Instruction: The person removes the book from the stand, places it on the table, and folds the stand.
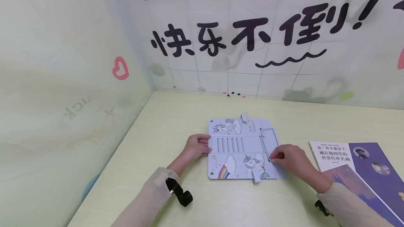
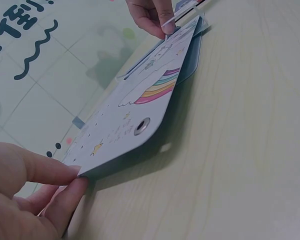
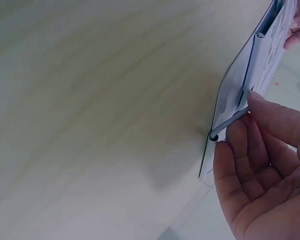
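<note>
A pale lilac folding book stand [image 1: 252, 144] printed with unicorns and a rainbow lies flat-side up in front of me, with a row of slots across its middle. At its left edge my left hand [image 1: 196, 145] pinches the panel between thumb and fingers. The left wrist view shows that edge raised slightly over the table. My right hand [image 1: 289, 157] pinches a thin wire support [image 3: 232, 121] at the stand's right side. Two page clips stick out, an upper one [image 1: 243, 118] and a lower one [image 1: 256, 176].
Right of the stand lies a purple and white book [image 1: 374, 162], with a painting-covered booklet or panel [image 1: 350, 181] at its lower left. The pale wooden table [image 1: 176, 111] meets a printed wall covering [image 1: 208, 80] at the back and left.
</note>
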Tool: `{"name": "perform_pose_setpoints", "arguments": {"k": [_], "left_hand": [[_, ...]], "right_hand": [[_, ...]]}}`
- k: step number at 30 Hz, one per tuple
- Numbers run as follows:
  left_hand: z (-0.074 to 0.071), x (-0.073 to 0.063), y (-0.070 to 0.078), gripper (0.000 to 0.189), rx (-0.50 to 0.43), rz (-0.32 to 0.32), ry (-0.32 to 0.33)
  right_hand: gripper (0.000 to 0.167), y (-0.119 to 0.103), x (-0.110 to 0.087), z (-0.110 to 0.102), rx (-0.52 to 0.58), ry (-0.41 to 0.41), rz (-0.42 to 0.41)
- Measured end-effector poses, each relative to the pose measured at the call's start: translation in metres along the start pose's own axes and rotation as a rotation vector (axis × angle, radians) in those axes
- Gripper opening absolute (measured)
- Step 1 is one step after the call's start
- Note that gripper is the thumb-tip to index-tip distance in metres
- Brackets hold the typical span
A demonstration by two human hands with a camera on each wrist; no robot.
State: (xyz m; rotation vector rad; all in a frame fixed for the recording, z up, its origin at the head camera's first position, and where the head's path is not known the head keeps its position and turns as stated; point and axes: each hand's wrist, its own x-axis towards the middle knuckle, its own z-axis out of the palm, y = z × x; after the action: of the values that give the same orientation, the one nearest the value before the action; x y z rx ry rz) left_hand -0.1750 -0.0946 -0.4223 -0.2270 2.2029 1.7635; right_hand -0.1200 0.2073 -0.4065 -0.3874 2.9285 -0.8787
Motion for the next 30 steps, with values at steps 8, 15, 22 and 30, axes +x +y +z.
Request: {"name": "perform_pose_setpoints", "arguments": {"k": [8,15,22,30], "left_hand": [[-0.001,0.007,0.003,0.046,0.069,0.017,-0.045],[-0.016,0.019,0.023,0.034,0.322,0.005,-0.159],[-0.011,0.037,0.051,0.028,0.352,0.022,-0.128],[0.029,0.06,0.067,0.027,0.275,0.056,-0.126]], "right_hand": [[0.009,0.001,-0.004,-0.002,0.015,-0.009,0.019],[0.008,-0.002,-0.014,-0.008,0.114,-0.047,0.007],[0.009,-0.016,-0.033,-0.008,0.222,-0.091,-0.077],[0.008,-0.026,-0.052,0.012,0.321,-0.134,-0.119]]}}
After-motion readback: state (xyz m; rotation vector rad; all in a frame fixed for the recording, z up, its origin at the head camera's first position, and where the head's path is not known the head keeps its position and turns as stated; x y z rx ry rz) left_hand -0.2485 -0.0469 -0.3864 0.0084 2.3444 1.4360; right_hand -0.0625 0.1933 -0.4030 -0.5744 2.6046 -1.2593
